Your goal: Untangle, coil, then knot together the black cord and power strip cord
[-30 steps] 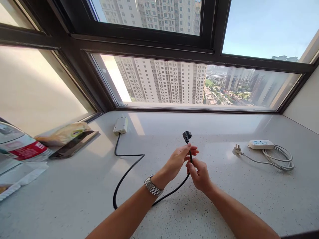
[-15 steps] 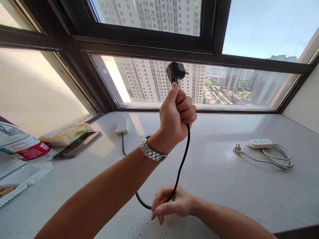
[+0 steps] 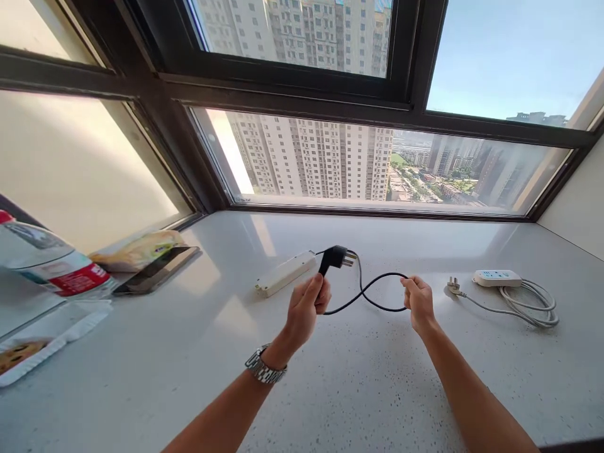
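A black plug with metal prongs pointing right is gripped at its base by my left hand, which wears a metal-band watch. From it runs a black power cord, which crosses itself and bends round to the right. My right hand is closed on that bend of the cord. Behind my left hand, a white power strip lies on the counter at a slant, face turned away, with the cord coming from its right end.
A second white power strip with a coiled grey cord and its own plug lies on the right. At the left are a water bottle, a phone, a food packet and a tray. Windows rise behind the counter.
My left hand has come down with the plug, now low over the counter. My right hand has moved right and up and closed on the cord. The power strip behind has shifted right and turned.
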Demonstrator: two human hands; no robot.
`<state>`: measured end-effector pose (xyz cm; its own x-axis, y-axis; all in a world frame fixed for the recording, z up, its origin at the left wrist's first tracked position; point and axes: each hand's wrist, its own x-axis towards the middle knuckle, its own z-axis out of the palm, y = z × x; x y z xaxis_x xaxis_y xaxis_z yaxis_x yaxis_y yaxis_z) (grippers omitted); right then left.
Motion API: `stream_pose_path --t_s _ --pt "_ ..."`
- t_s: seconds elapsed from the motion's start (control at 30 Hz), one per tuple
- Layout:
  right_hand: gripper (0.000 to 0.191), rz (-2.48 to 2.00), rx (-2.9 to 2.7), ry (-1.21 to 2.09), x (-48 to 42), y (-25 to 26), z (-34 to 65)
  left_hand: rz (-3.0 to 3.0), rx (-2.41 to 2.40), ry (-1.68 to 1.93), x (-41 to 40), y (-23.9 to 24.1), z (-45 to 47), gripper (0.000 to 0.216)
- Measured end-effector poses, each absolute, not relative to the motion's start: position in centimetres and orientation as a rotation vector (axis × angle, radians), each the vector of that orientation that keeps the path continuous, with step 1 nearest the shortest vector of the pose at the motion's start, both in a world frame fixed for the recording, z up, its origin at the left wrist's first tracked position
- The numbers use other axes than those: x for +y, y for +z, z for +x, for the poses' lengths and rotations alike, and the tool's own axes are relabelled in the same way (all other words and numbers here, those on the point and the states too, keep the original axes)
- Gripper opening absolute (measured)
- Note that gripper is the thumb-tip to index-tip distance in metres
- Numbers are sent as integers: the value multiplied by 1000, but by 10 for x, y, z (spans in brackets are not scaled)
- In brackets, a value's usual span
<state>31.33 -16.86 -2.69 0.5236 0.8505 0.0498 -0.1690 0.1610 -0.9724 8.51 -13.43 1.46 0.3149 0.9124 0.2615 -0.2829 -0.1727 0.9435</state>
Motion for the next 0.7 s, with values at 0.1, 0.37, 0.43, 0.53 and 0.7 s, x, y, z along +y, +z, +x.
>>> stream_pose_path --t_s 0.1,0.37,0.43,0.53,0.7 --pt "28 -1082 -680 887 -175 -31 290 1326 724 1196 -144 -19 105 58" --pt "48 -966 -1376 598 -208 -42 236 1391 771 1116 -164 -42 121 54" --pt "61 -927 -1495 576 -211 -47 229 1443 783 1149 -167 -41 123 52" --pt "67 -805 -1470 731 -210 -50 229 1542 830 1118 -169 -39 124 44" --pt "65 -809 -1316 889 -207 -48 238 1835 863 951 -166 -38 120 29"
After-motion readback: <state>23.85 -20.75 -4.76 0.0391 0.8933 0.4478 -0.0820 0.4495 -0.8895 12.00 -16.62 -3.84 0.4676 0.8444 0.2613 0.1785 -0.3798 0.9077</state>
